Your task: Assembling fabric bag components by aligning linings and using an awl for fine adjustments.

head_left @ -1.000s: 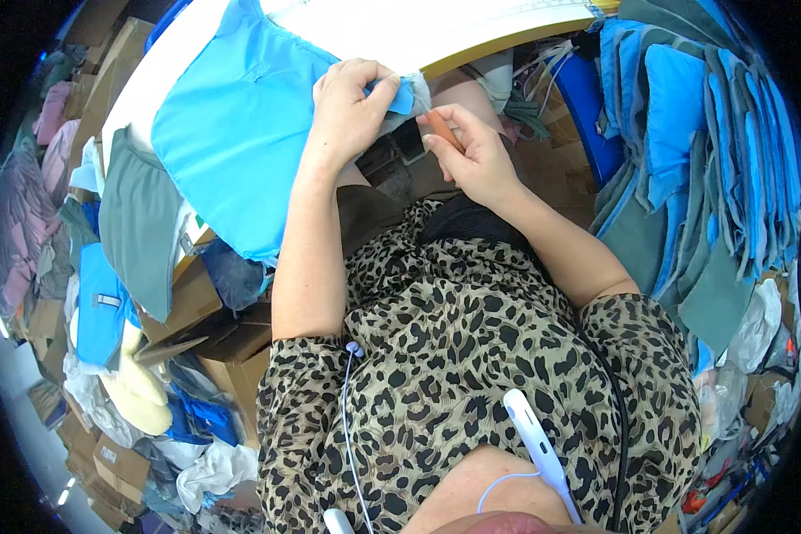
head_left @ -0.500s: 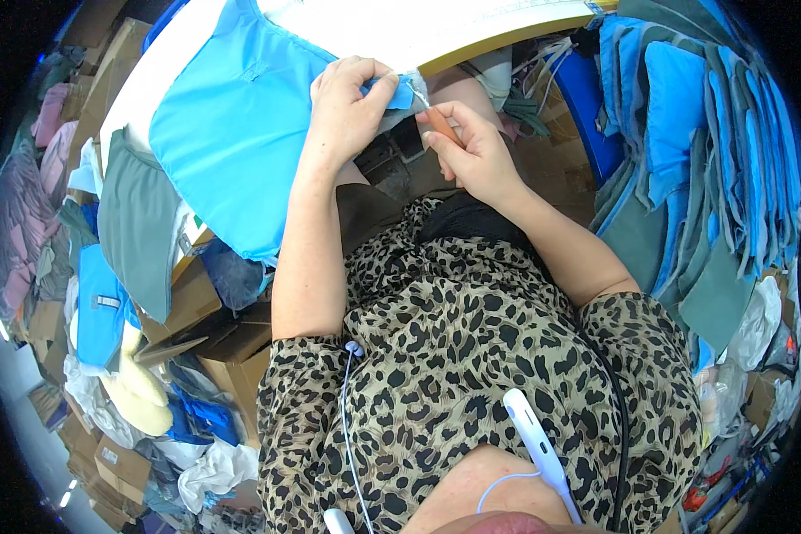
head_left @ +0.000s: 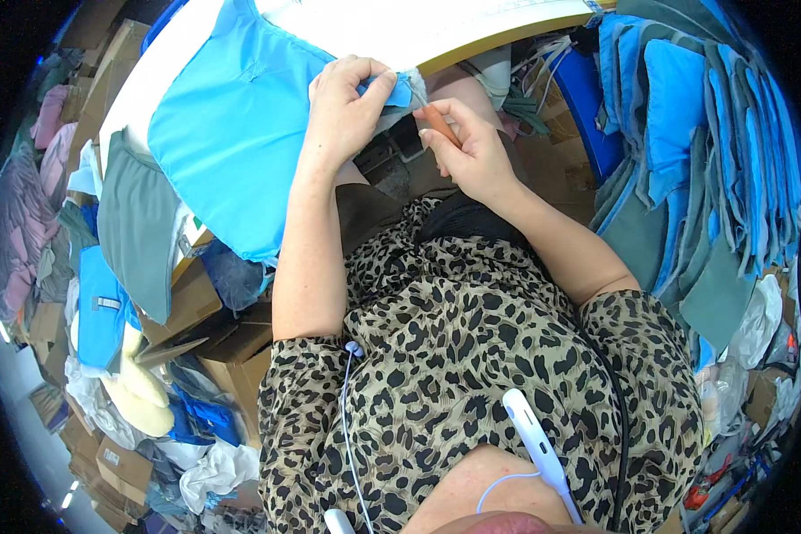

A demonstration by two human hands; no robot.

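A sheet of bright blue cloth [head_left: 231,142] with a pale backing lies over the white table top and hangs off its near edge. My left hand [head_left: 343,111] is closed on its right end, thumb and fingers pinching a narrow folded edge. In my right hand [head_left: 473,151] is an awl-like tool [head_left: 441,125] with an orange-brown handle and a thin metal shaft. Its tip meets the cloth edge just right of my left thumb; whether it goes through the cloth is too small to tell.
The white table [head_left: 374,36] curves along the front with a yellow edge. Stacked blue and grey-green cloth pieces [head_left: 685,133] hang at the right. A grey-green piece [head_left: 138,222] drapes off the table's left side. Cardboard boxes [head_left: 236,374] and plastic bags [head_left: 218,472] crowd the lower left.
The tool and my right hand have shifted slightly up and left, toward the pinched cloth edge. My left hand keeps its grip almost in the same place.
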